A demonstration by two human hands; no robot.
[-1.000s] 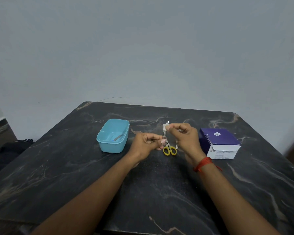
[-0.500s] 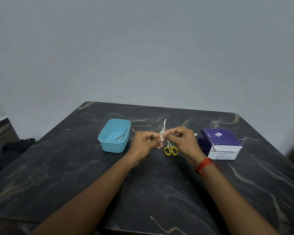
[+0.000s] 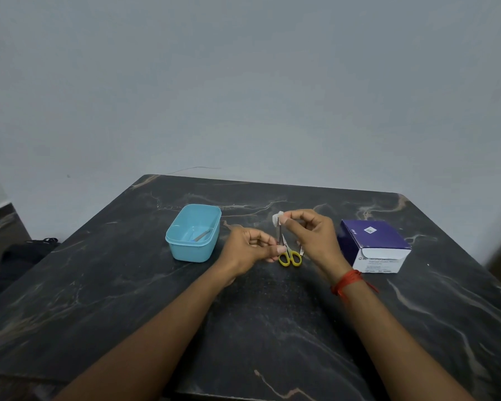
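Note:
My left hand (image 3: 249, 250) pinches the lower end of a thin metal tool (image 3: 278, 234) and holds it upright just above the table. With thumb and fingers, my right hand (image 3: 313, 238) pinches a small white pad (image 3: 277, 218) around the tool's upper tip. Yellow-handled scissors (image 3: 289, 257) lie on the dark marble table (image 3: 272, 328) between my hands, with their blades pointing away from me.
A light blue plastic tub (image 3: 194, 247) stands left of my hands, with a slim metal piece inside it. To their right sits a purple and white carton (image 3: 373, 246). The table's far edge meets a plain grey wall.
My right hand has slid the white pad from the middle of the tool up to its tip. My left hand has dropped slightly and keeps its pinch on the tool.

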